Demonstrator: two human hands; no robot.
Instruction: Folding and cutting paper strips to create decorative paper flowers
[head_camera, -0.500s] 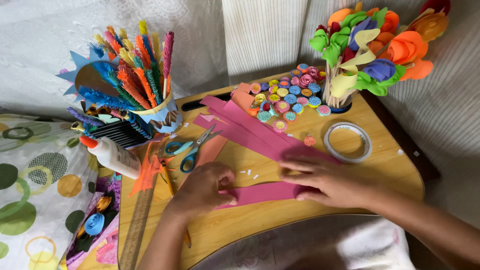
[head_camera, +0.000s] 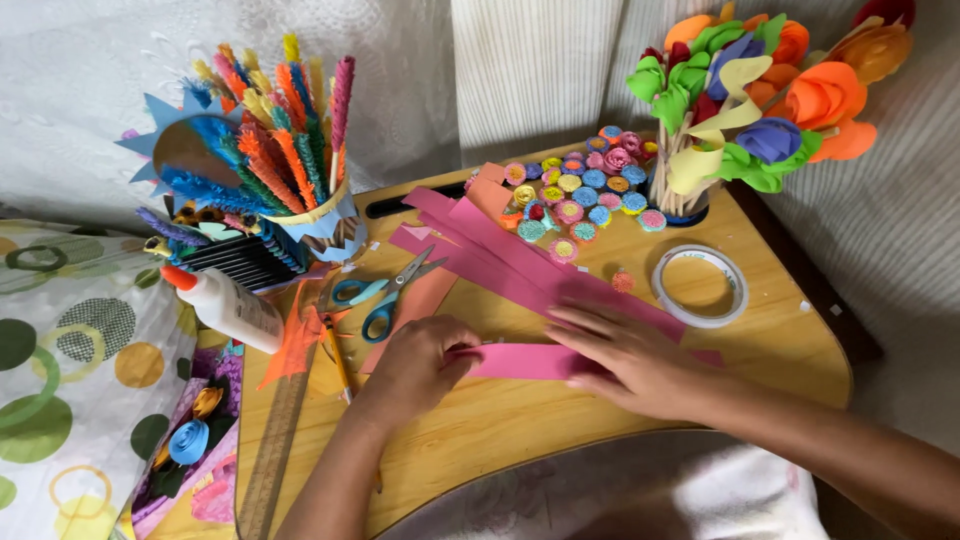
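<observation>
Far left, patterned cloth with green and yellow circles drapes beside the wooden lap tray; glue bottle with orange cap lies on its side at the tray's left edge, wooden ruler running down below it, both parked clear of the work spot; behind, a cup of fringed paper sticks stands upright at the back corner; blue-handled scissors lie shut on the tray, just above the left hand, close enough to grab; left hand curled, fingertips pinching the near end of a pink paper strip, apparently to fold or roll that end; right hand lies flat and spread on the same strip, pressing it to the tray so it stays put, not gripping; more pink strips fan out behind, touching the one in hand; small rolled paper flowers cluster at the back; tape roll lies flat right of the strips; paper flower bouquet stands in a holder, far right corner
</observation>
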